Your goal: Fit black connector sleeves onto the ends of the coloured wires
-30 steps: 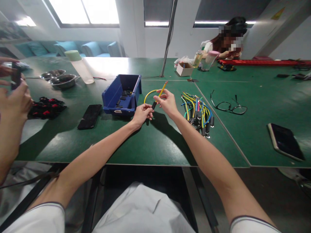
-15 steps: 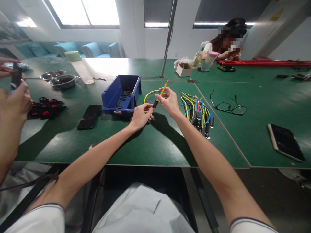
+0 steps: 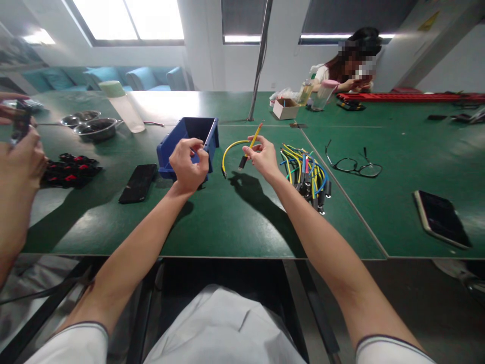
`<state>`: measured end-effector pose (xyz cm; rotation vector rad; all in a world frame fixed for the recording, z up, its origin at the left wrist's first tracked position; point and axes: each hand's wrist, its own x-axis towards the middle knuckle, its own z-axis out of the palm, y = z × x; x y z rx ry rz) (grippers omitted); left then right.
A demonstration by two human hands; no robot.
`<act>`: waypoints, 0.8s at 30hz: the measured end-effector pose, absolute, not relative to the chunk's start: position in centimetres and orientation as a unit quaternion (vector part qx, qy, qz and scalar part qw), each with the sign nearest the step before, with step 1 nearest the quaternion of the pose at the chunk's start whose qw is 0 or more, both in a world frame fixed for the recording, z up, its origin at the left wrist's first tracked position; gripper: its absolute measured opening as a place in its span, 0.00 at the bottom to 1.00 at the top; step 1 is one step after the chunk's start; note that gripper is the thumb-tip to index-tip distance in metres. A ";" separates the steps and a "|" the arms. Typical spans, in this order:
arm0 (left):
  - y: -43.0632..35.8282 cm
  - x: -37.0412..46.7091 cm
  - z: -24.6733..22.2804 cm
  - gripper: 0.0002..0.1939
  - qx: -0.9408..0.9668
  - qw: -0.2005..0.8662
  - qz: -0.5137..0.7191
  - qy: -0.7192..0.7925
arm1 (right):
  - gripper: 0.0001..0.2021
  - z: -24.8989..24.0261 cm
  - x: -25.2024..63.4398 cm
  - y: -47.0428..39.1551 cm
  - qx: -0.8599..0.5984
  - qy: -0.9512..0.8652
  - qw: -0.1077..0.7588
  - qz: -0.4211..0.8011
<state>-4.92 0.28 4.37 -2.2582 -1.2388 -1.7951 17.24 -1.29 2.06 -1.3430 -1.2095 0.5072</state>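
Observation:
My right hand (image 3: 263, 156) is closed in a pinch on a yellow wire (image 3: 255, 135). The wire stands tilted, with a reddish tip at its top and a black sleeve (image 3: 243, 162) at its lower end. A curved yellow length of wire (image 3: 226, 154) with a dark tip runs to the same hand; whether it is the same wire I cannot tell. My left hand (image 3: 189, 164) is at the near side of a blue bin (image 3: 166, 151), fingers curled toward the thumb. Anything between those fingertips is too small to make out. The hand covers the bin's contents.
Right of my hands lies a bundle of coloured wires (image 3: 306, 172), then eyeglasses (image 3: 354, 166) and a phone (image 3: 442, 218). On the left are a black phone (image 3: 138, 183), metal bowls (image 3: 96, 129), a bottle (image 3: 127, 111) and another person's hands (image 3: 22, 151). A metal pole (image 3: 259, 63) rises behind.
My left hand has let go of the wire's black-sleeved end and moved left to the blue bin. My right hand still holds the yellow wire in nearly the same place.

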 end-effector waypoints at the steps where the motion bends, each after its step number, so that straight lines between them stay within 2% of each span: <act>1: 1.2 -5.4 4.7 0.10 -0.715 0.015 -0.564 -0.412 | 0.19 2.0 17.3 -1.3 -0.576 -0.523 0.589 0.219; 5: 4.3 -7.1 5.3 0.12 -0.746 0.001 -0.463 -0.478 | 0.24 1.9 17.3 -1.2 -0.571 -0.538 0.579 0.220; 10: 6.9 -8.3 3.5 0.14 -0.783 -0.005 -0.321 -0.533 | 0.31 2.1 17.2 -1.4 -0.586 -0.545 0.565 0.202; 15: 9.1 -8.6 2.2 0.25 -0.816 -0.041 -0.204 -0.540 | 0.35 2.5 17.0 -1.9 -0.595 -0.555 0.556 0.167; 20: 9.7 -8.3 2.5 0.24 -0.818 -0.075 -0.071 -0.566 | 0.38 2.4 16.9 -1.9 -0.597 -0.588 0.526 0.147; 24: 10.0 -8.1 2.7 0.25 -0.803 -0.105 -0.013 -0.587 | 0.39 2.1 17.0 -1.7 -0.587 -0.605 0.518 0.145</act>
